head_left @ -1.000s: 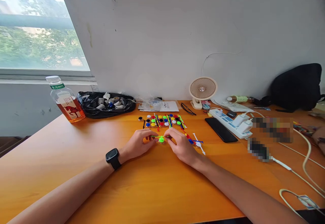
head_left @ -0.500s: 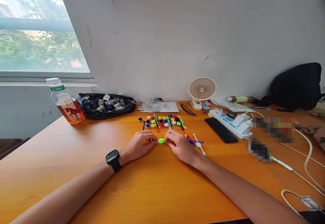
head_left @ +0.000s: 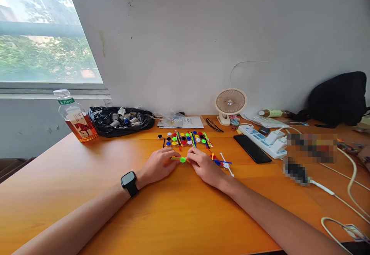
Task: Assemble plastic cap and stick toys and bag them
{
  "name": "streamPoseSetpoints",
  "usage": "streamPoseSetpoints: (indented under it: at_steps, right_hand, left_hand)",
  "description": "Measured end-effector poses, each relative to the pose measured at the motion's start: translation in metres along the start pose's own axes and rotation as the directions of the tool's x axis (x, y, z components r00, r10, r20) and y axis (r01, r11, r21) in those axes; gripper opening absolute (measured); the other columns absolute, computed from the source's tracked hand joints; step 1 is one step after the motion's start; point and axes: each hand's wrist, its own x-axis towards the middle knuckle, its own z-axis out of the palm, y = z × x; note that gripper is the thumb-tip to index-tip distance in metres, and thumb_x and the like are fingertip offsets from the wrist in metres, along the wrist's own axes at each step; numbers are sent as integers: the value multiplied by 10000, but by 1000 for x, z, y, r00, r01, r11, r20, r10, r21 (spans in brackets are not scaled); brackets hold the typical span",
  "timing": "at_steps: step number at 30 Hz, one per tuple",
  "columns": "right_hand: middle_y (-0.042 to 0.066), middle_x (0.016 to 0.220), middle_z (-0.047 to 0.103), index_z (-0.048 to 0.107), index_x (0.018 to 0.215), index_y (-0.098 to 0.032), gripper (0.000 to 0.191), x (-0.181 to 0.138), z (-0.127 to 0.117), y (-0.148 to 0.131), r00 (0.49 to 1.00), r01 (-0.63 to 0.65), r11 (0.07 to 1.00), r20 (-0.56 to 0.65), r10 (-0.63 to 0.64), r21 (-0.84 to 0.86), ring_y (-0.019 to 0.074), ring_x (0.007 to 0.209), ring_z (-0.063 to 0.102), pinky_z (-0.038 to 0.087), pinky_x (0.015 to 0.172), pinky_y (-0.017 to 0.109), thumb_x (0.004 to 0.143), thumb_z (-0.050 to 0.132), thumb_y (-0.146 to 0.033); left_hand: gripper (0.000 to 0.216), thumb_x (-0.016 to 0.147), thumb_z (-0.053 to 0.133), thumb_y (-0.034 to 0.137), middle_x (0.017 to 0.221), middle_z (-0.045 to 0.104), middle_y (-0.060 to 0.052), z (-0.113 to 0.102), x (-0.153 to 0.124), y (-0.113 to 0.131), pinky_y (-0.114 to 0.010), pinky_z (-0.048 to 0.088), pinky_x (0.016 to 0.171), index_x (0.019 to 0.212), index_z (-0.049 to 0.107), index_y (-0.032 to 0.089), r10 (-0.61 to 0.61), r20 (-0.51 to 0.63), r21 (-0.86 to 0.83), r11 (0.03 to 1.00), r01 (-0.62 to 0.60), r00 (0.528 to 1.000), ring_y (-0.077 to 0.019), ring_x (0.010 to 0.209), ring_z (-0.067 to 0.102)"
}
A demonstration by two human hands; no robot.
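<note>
A small bright green plastic disc (head_left: pixel 183 160) with a thin green stick running left from it is between my two hands, low over the table. My left hand (head_left: pixel 157 165), with a black watch on the wrist, has its fingers pinched at the left side of this piece. At its right edge, the bent fingers of my right hand (head_left: pixel 204 164) are closed; their tips are partly hidden. Several coloured discs (head_left: pixel 174 139) and bundles of thin sticks (head_left: pixel 192 139) lie beyond the hands. Right of my right hand are pieces with sticks across them, including a white one (head_left: pixel 226 165).
A tilted bottle (head_left: pixel 76 120) and a black plastic bag (head_left: pixel 121 129) are at the left. A small fan (head_left: pixel 230 102), black phone (head_left: pixel 251 148) and power strip (head_left: pixel 260 140) are at the right, with cables. Part of another person's hand (head_left: pixel 364 155) shows at the right edge.
The green disc has shifted slightly left and down, and its green stick shows more plainly beside my left fingertips. My hands have barely moved.
</note>
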Motion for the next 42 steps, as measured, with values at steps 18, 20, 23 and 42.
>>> streamPoseSetpoints:
  at_steps: [18, 20, 23, 42]
  right_hand:
    - [62, 1080, 641, 677, 1054, -214, 286, -3, -1, -3, 998, 46, 999, 34, -46, -9, 191, 960, 617, 492, 872, 314, 1002, 463, -31]
    - [70, 1087, 656, 682, 1076, -216, 235, -4, -1, -5, 999, 35, 998, 19, -34, -56, 207, 987, 628, 497, 896, 336, 1010, 507, -74]
    - [73, 1090, 675, 679, 1130, -219, 167, -4, -1, -7, 1000, 20, 993, 3, -20, -113, 227, 1015, 645, 501, 932, 368, 1011, 582, -152]
    - [54, 1009, 658, 643, 1001, -213, 39, -5, -3, -10, 999, -6, 985, 37, 12, -171, 214, 950, 614, 481, 862, 347, 986, 633, -178]
  left_hand:
    - [179, 1000, 605, 253, 1033, 766, -54, -1, 0, 2, -317, 557, 864, 1117, 741, 243, 32, 37, -14, 999, -31, 999, -201, 944, 705]
    - [184, 994, 610, 243, 1062, 762, -53, 0, 0, 1, -318, 557, 897, 1132, 732, 249, 36, 47, -20, 999, -35, 998, -205, 981, 704]
    - [175, 986, 620, 246, 1105, 755, -53, 2, -1, -2, -324, 558, 929, 1132, 717, 254, 32, 60, -27, 999, -30, 998, -209, 1017, 703]
    - [61, 942, 636, 203, 1066, 720, -61, 2, 5, 7, -355, 537, 880, 993, 622, 233, 48, 121, -5, 999, -48, 992, -230, 982, 666]
